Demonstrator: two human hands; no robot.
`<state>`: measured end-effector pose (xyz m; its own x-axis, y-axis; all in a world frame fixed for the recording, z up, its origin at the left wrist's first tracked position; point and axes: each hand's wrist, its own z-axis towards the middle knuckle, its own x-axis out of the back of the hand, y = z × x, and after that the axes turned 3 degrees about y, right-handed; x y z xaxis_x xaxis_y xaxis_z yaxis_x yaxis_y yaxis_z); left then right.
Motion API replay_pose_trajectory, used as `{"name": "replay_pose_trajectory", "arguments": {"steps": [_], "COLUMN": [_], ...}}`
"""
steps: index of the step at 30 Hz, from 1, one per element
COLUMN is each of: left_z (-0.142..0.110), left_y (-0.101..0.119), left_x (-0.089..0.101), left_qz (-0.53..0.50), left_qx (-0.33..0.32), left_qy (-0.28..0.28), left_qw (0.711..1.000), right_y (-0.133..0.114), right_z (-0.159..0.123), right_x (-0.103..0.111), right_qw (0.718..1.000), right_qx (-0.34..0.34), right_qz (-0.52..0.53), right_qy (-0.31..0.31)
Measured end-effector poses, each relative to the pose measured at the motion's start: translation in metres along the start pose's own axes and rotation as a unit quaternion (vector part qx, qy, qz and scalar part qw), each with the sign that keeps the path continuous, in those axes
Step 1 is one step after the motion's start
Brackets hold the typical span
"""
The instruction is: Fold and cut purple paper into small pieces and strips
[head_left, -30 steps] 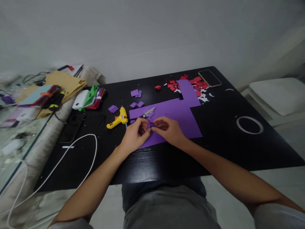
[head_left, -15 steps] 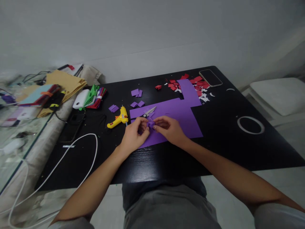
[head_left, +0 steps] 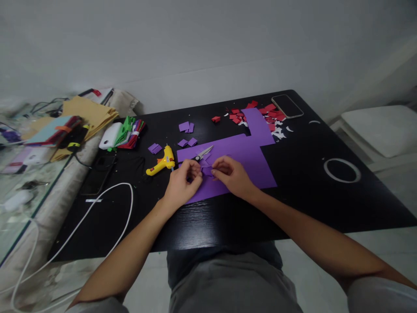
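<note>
A small piece of purple paper (head_left: 207,170) is pinched between my two hands. My left hand (head_left: 184,181) is closed on its left side, with thumb and forefinger at the edge. On the other side my right hand (head_left: 232,176) grips it the same way, fingers curled. Both hands are over a large purple sheet (head_left: 254,163). Scissors (head_left: 203,154) lie partly spread just beyond the fingers, beside purple scraps. To the left rests a yellow glue gun (head_left: 163,161). The held piece's exact fold is hard to make out.
Small purple squares (head_left: 186,127) lie behind. Red paper pieces (head_left: 236,116) and white scraps surround a purple strip (head_left: 257,126) near a phone (head_left: 287,106). A white ring (head_left: 342,170) lies right. At left are a white cable (head_left: 130,204), a dark phone (head_left: 98,176) and bundled coloured paper (head_left: 132,134).
My hands have moved slightly apart, and the purple piece between them looks stretched wider and flatter. The other things on the table stay where they were.
</note>
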<state>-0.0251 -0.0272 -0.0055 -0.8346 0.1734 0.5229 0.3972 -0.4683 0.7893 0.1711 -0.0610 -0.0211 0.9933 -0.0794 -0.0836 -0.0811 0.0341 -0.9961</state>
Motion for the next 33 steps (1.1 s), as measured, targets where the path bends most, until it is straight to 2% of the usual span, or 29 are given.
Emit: {"name": "replay_pose_trajectory", "arguments": {"steps": [3, 6, 9, 15, 22, 33], "left_z": [-0.0004, -0.001, -0.0017, -0.0016, -0.0015, -0.0016], "left_y": [-0.0009, -0.0024, -0.0034, -0.0019, -0.0007, 0.0002], "left_x": [-0.0005, -0.0012, -0.002, -0.0018, -0.0024, -0.0025], "left_qz": [-0.005, -0.013, -0.018, -0.022, -0.039, -0.031], "left_qx": [0.007, 0.009, 0.009, 0.004, -0.012, -0.016], "left_qy": [-0.007, -0.014, -0.018, -0.022, -0.025, -0.026], "left_qw": [1.0, 1.0, 1.0, 1.0, 0.999, 0.999], "right_y": [0.001, 0.0011, 0.0008, 0.0007, 0.0007, -0.0007], "right_z": [-0.0019, -0.003, -0.0035, -0.0047, -0.0051, -0.0058], "right_x": [0.0016, 0.0031, 0.0032, 0.0018, 0.0003, 0.0017], "right_qw": [0.993, 0.967, 0.95, 0.947, 0.962, 0.966], "right_qx": [0.065, 0.15, 0.194, 0.201, 0.157, 0.144], "right_qz": [-0.096, -0.204, -0.243, -0.252, -0.225, -0.213], "right_qy": [-0.009, -0.017, -0.011, -0.001, 0.001, -0.009]}}
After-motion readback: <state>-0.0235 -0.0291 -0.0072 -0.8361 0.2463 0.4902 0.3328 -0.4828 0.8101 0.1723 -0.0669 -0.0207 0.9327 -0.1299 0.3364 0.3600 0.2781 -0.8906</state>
